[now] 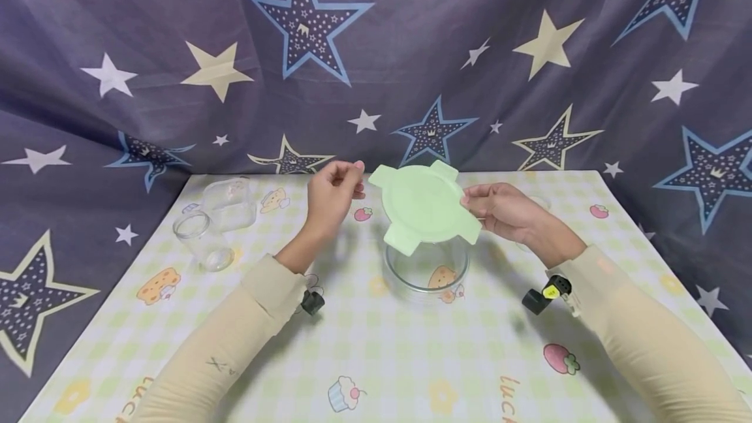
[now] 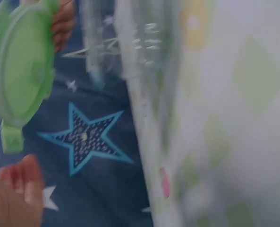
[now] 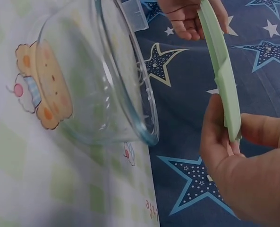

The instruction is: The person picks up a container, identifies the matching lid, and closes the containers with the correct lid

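A light green lid (image 1: 424,204) with several side tabs is tilted in the air, its edge pinched between the thumb and fingers of my right hand (image 1: 508,214). Below it, a round clear glass bowl (image 1: 405,282) stands open on the table; the lid overlaps its far rim in the head view. My left hand (image 1: 331,193) hovers left of the lid, fingers loosely bent and holding nothing. In the left wrist view a gap shows between that hand (image 2: 19,189) and the lid's lower tab (image 2: 12,138).
A clear cylindrical jar (image 1: 202,240) and a clear squarish container (image 1: 232,204) stand at the back left of the checkered tablecloth (image 1: 282,358). Behind my right hand a clear round thing (image 1: 540,202) is partly hidden. A star-patterned curtain (image 1: 388,44) hangs behind the table.
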{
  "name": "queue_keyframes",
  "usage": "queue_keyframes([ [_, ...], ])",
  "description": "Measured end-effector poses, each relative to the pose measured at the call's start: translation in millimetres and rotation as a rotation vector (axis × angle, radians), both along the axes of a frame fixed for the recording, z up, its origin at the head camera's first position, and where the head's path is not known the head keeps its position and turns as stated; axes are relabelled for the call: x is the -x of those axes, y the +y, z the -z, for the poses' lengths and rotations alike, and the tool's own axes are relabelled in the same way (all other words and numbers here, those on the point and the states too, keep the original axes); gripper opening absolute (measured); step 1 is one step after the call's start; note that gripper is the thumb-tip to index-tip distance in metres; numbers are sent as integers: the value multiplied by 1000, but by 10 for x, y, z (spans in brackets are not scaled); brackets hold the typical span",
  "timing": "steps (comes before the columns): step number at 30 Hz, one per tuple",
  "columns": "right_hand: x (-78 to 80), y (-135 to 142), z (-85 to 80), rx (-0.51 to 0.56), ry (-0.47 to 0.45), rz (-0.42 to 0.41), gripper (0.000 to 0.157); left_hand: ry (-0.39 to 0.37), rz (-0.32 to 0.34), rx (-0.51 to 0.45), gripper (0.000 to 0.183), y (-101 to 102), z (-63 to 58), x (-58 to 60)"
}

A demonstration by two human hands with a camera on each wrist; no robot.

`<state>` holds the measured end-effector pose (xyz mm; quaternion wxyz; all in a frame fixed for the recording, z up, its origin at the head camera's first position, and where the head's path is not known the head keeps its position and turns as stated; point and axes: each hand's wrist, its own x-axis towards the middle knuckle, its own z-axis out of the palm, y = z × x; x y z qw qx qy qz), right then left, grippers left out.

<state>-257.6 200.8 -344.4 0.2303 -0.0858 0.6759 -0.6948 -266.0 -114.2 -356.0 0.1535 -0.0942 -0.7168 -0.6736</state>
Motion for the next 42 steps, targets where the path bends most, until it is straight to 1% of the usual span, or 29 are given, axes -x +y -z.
queue_keyframes([
  [1,0,5,8,-9,6,-10,29,-37,26,-5,37,-15,-7,28],
  [3,1,13,27,-26,15,-34,26,-161,109,-2,40,-39,-12,83],
  [6,7,18,59,-42,12,-69,22,-356,271,17,46,-52,4,147],
  [8,13,15,75,-51,8,-93,21,-446,363,32,49,-49,15,166],
  [10,17,8,82,-62,10,-114,23,-502,428,36,48,-45,30,177],
  [11,19,2,83,-70,14,-122,24,-517,450,44,46,-40,36,179],
  [15,29,-21,83,-104,25,-139,27,-535,499,125,40,-26,56,181],
  [18,38,-37,88,-121,26,-152,30,-527,521,193,36,-8,71,167],
  [20,45,-44,94,-129,23,-158,31,-521,521,225,33,4,90,160],
  [22,48,-53,99,-142,24,-152,33,-516,499,257,31,19,100,145],
  [24,48,-61,99,-169,43,-133,35,-516,468,285,28,38,104,128],
  [26,49,-71,98,-229,89,-99,36,-518,429,316,25,59,99,108],
  [28,43,-84,91,-312,160,-66,36,-518,394,341,24,79,91,92],
  [30,40,-94,91,-399,224,-35,35,-517,374,353,23,94,88,79],
  [32,32,-102,90,-474,278,-12,33,-516,367,354,23,102,94,70],
  [36,-4,-122,97,-588,359,19,28,-523,367,357,23,114,106,34],
  [39,-34,-140,115,-657,420,23,23,-522,367,374,22,125,114,-2],
  [42,-65,-155,133,-692,464,21,19,-503,369,402,22,141,130,-29],
])
